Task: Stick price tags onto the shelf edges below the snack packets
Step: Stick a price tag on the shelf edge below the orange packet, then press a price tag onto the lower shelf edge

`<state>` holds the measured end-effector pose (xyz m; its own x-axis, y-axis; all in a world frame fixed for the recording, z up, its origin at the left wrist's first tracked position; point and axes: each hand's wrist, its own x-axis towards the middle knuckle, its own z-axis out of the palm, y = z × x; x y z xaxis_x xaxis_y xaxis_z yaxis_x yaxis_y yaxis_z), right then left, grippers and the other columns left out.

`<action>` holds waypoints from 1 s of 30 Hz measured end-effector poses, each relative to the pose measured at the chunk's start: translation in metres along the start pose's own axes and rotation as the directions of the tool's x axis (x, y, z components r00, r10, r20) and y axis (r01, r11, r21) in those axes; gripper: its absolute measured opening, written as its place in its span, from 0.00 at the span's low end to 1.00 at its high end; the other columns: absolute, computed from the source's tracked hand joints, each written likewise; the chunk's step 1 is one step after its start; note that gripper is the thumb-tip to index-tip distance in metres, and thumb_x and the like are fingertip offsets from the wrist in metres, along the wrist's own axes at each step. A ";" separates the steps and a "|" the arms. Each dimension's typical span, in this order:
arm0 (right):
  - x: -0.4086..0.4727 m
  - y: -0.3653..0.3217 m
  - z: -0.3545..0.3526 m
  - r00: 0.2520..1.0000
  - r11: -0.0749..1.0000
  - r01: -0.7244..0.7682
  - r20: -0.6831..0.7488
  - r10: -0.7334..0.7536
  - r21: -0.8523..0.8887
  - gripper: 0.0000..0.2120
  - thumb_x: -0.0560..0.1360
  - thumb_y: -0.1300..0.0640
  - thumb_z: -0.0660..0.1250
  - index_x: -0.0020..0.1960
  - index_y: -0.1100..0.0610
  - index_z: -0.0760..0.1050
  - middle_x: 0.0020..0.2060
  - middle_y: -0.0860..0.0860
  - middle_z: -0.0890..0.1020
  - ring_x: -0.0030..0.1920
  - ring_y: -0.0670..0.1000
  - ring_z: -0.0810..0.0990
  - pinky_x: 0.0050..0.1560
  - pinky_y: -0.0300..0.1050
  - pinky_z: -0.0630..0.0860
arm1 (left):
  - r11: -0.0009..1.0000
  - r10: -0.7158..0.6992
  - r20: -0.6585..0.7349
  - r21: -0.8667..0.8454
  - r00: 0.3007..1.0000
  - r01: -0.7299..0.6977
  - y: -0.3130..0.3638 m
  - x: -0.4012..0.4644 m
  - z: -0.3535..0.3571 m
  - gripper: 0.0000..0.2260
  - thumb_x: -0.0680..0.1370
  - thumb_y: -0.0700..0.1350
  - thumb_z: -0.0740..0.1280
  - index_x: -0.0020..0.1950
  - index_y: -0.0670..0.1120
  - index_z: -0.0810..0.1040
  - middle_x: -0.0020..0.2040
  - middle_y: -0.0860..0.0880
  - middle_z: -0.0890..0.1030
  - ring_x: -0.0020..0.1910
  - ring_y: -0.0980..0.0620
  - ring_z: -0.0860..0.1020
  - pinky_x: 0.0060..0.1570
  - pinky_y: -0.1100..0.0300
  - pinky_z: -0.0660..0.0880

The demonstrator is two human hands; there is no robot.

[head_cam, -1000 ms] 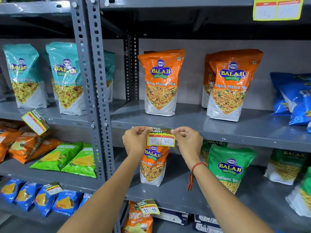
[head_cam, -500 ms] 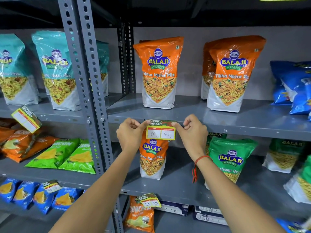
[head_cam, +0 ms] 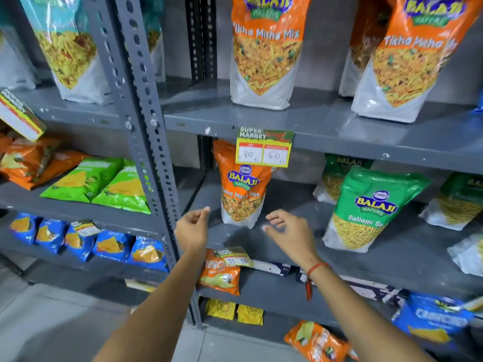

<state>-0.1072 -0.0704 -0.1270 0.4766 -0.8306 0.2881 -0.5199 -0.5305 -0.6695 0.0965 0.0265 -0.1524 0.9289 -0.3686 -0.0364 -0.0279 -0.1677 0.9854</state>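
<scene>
Price tag point(head_cam: 264, 147) stuck on shelf edge point(head_cam: 366, 146); hands point(head_cam: 192, 231) point(head_cam: 290, 235) empty below.

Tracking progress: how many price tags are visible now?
4: 80/40 tag at centre; tilted tag far left; lower-left tag over blue packets; low-centre tag. Others may be hidden.

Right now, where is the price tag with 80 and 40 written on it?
In the head view it hangs at centre on the shelf edge, below the orange Tikha Mitha Mix packet: the price tag. Both hands are lower, apart from it.
</scene>
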 end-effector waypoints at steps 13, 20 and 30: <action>-0.003 0.035 0.127 0.962 0.979 -0.015 0.262 0.069 -0.204 0.10 0.72 0.53 0.67 0.53 0.48 0.81 0.49 0.49 0.83 0.48 0.54 0.81 0.42 0.52 0.79 | 0.931 -0.311 0.378 0.304 0.872 0.201 -0.126 0.007 0.022 0.11 0.75 0.38 0.72 0.53 0.33 0.79 0.46 0.44 0.76 0.48 0.52 0.73 0.45 0.57 0.69; 0.009 0.027 0.148 0.969 0.934 0.117 0.245 -0.032 -0.338 0.06 0.76 0.56 0.66 0.41 0.52 0.79 0.41 0.51 0.81 0.41 0.58 0.79 0.33 0.43 0.68 | 0.958 -0.288 0.282 0.086 0.915 0.275 -0.135 0.007 0.026 0.03 0.72 0.39 0.75 0.43 0.40 0.84 0.37 0.46 0.83 0.37 0.52 0.80 0.41 0.62 0.76; -0.012 0.031 0.147 0.961 0.926 0.191 0.255 -0.108 -0.325 0.04 0.74 0.61 0.68 0.43 0.55 0.81 0.39 0.53 0.83 0.40 0.56 0.81 0.33 0.42 0.68 | 0.973 -0.169 0.332 0.205 0.928 0.104 -0.139 0.008 0.010 0.10 0.71 0.45 0.76 0.31 0.56 0.82 0.35 0.49 0.86 0.39 0.45 0.84 0.44 0.45 0.81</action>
<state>-0.0246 -0.0524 -0.2517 0.6951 -0.6974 0.1747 -0.6211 -0.7049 -0.3425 0.1039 0.0374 -0.2912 0.7444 -0.6170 -0.2552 -0.0063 -0.3886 0.9214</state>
